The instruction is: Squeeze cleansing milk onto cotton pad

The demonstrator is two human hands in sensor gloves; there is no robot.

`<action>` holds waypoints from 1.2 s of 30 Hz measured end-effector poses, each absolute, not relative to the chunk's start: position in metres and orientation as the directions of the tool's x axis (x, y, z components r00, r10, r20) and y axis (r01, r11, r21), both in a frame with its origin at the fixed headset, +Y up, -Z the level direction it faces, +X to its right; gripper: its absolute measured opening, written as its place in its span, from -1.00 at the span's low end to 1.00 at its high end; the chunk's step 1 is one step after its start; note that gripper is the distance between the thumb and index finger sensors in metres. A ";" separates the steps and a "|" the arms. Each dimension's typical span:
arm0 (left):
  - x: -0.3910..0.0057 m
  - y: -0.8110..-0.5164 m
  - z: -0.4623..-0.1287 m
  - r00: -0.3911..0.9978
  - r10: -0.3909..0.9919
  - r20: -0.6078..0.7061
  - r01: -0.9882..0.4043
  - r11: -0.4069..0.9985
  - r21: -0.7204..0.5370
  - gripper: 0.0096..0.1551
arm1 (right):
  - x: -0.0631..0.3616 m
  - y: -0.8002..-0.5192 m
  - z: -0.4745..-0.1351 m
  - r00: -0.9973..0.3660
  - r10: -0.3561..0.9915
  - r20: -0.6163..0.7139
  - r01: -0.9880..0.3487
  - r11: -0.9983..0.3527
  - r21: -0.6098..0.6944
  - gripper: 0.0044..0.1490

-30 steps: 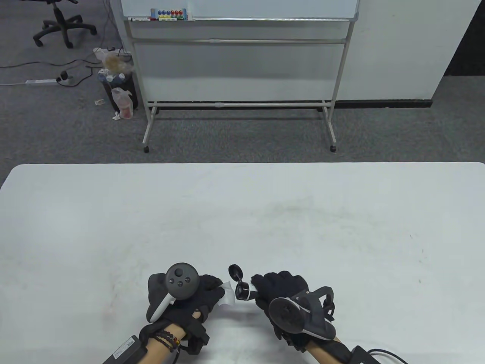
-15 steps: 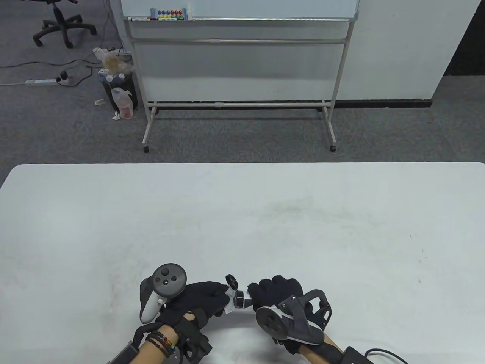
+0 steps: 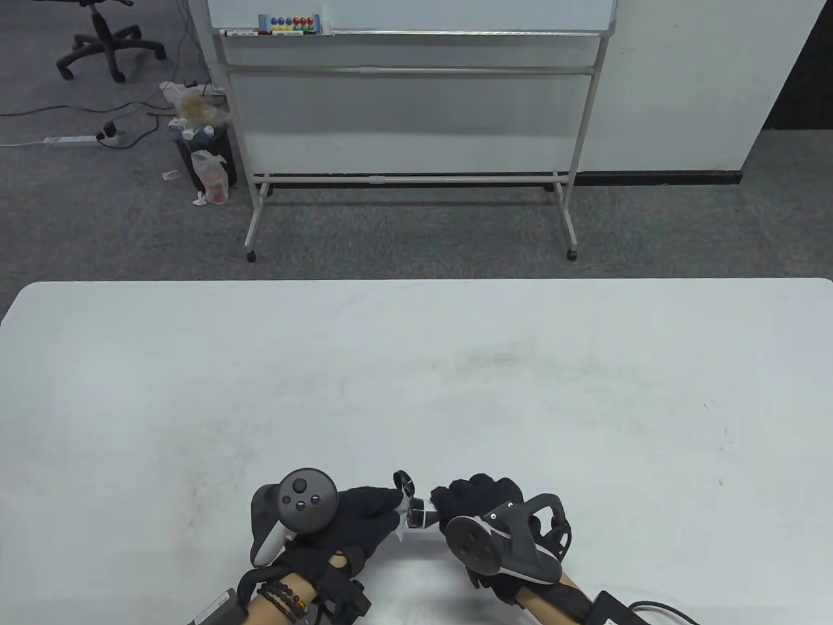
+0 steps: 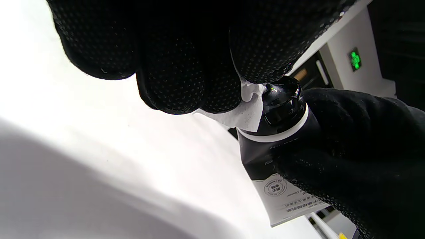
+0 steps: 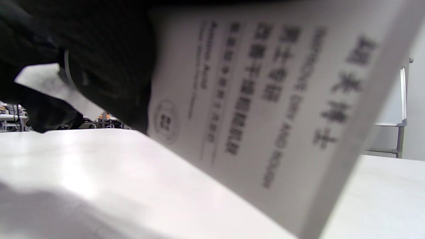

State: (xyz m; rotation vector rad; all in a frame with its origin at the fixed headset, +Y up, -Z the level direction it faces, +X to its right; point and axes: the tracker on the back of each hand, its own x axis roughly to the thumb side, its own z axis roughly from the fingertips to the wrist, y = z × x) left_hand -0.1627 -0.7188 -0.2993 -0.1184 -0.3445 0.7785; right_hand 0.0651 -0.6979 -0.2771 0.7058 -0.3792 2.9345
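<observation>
My left hand [image 3: 364,517] holds a white cotton pad [image 3: 400,521] near the table's front edge. In the left wrist view its fingers [image 4: 186,79] pinch the pad [image 4: 244,113] against the tube's nozzle. My right hand [image 3: 481,504] grips the cleansing milk tube [image 3: 420,513], black at the neck with a white ring, its flip cap [image 3: 403,483] open. The tube's nozzle touches the pad. In the left wrist view the tube [image 4: 275,142] is black above and white below. In the right wrist view the tube's printed white body [image 5: 259,99] fills the frame, with the pad [image 5: 49,83] at the left.
The white table [image 3: 416,377] stretches wide behind the hands. A whiteboard on a wheeled stand [image 3: 410,97] stands on the grey carpet beyond the far edge. A bin with bags [image 3: 202,156] and an office chair [image 3: 104,39] are at far left.
The two hands have come together, so the tube's nozzle now meets the pad. The open cap has tilted down toward the left hand.
</observation>
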 end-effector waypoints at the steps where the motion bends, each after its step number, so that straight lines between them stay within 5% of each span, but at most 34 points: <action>1: -0.162 -0.718 -0.299 0.661 0.702 0.267 -0.666 0.712 -0.223 -0.57 | 0.065 -0.698 -0.277 -0.888 0.043 0.459 -0.157 -0.964 -0.214 -0.37; 12: -0.146 -0.699 -0.279 0.739 0.435 0.515 -0.523 0.852 0.030 -0.58 | 0.074 -0.701 -0.285 -0.897 0.169 0.408 -0.244 -0.960 -0.139 -0.36; 16: -0.146 -0.695 -0.277 0.728 0.436 0.529 -0.537 0.842 0.045 -0.61 | 0.085 -0.705 -0.294 -0.883 0.299 0.363 -0.350 -0.933 -0.081 -0.36; 26: -0.181 -0.715 -0.312 0.438 0.842 0.315 -0.804 0.523 -0.281 -0.60 | 0.111 -0.716 -0.311 -0.675 0.710 0.201 -0.701 -0.702 0.123 -0.15; 31: -0.188 -0.725 -0.324 0.380 0.885 0.270 -0.816 0.458 -0.354 -0.60 | 0.111 -0.717 -0.312 -0.635 0.742 0.217 -0.720 -0.670 0.181 0.32; 36: -0.191 -0.734 -0.332 0.361 0.903 0.231 -0.804 0.427 -0.414 -0.60 | 0.110 -0.716 -0.310 -0.614 0.753 0.238 -0.737 -0.655 0.168 0.27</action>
